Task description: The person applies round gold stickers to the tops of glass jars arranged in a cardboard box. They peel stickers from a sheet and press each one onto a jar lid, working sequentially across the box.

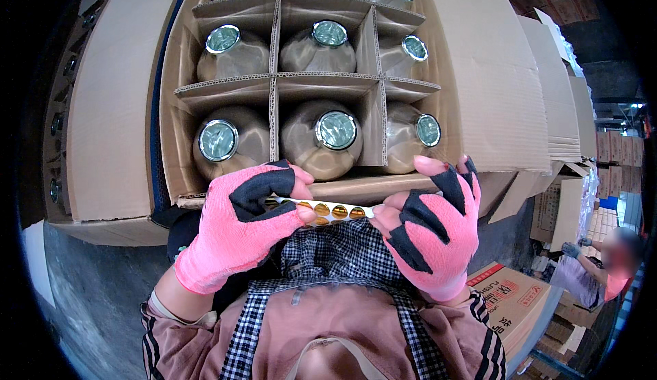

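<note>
A narrow white strip of round gold stickers (pixel 339 212) is stretched between my two hands, just in front of the box. My left hand (pixel 250 205), in a pink and black glove with bare fingertips, pinches its left end. At the other end, my right hand (pixel 434 226) in a matching glove grips the strip between thumb and finger. Behind them stands an open cardboard box (pixel 315 190) with a cardboard divider (pixel 274 116). Clear glass bottles (pixel 318 134) stand upright in its compartments, their round mouths facing up. The strip's ends are hidden by my fingers.
Another box of bottles (pixel 56 140) is at the left, beyond a raised flap (pixel 113 99). A wide flap (pixel 489 72) spreads to the right. A closed printed carton (pixel 510 305) sits at lower right. A person (pixel 592 270) works farther off at the right, near stacked cartons (pixel 616 154).
</note>
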The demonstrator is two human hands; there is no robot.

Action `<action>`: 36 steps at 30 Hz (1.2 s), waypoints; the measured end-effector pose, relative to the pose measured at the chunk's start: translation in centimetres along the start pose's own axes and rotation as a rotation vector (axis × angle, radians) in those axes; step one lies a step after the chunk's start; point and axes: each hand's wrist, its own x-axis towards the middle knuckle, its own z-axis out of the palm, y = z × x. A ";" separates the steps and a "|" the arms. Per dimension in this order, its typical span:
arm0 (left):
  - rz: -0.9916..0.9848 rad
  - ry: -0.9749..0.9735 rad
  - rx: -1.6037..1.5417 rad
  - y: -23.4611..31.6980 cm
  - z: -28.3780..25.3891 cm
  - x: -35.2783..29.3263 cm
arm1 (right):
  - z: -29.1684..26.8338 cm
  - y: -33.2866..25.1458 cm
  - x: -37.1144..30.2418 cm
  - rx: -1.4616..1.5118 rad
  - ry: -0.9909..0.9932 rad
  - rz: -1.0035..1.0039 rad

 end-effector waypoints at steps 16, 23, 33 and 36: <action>-0.127 -0.010 -0.113 -0.7 -0.1 0.6 | 0.9 1.4 -0.7 0.213 0.053 -0.108; -0.093 -0.434 0.108 -1.5 0.7 0.3 | -0.7 7.5 -0.2 0.365 0.019 0.314; -0.041 -0.608 0.079 -2.4 0.8 1.2 | 5.9 12.4 1.0 -0.160 -0.435 0.013; -0.033 -0.590 0.081 -2.5 0.6 1.5 | 6.2 12.6 1.3 -0.234 -0.448 -0.025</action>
